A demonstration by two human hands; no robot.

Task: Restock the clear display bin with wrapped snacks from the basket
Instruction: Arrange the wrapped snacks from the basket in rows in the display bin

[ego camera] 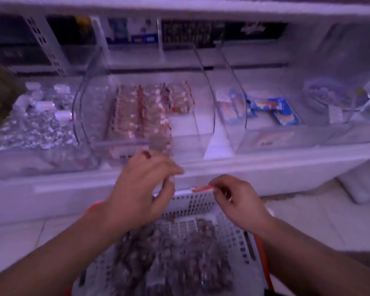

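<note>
Wrapped snack with red-edged clear film (203, 189) is pinched between left hand (143, 189) and right hand (241, 201) above white perforated basket (233, 231); loose fingertip grip risks dropping it short of clear display bin's (190, 133) front edge.

No text or label is sharp enough to read.

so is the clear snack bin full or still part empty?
Part empty. Clear bin has wrapped snacks on its left and middle; bare floor shows at the right front.

Clear bin (203, 116) part-full w/ snacks (141, 112), white basket (233, 233) below – loaded
</note>
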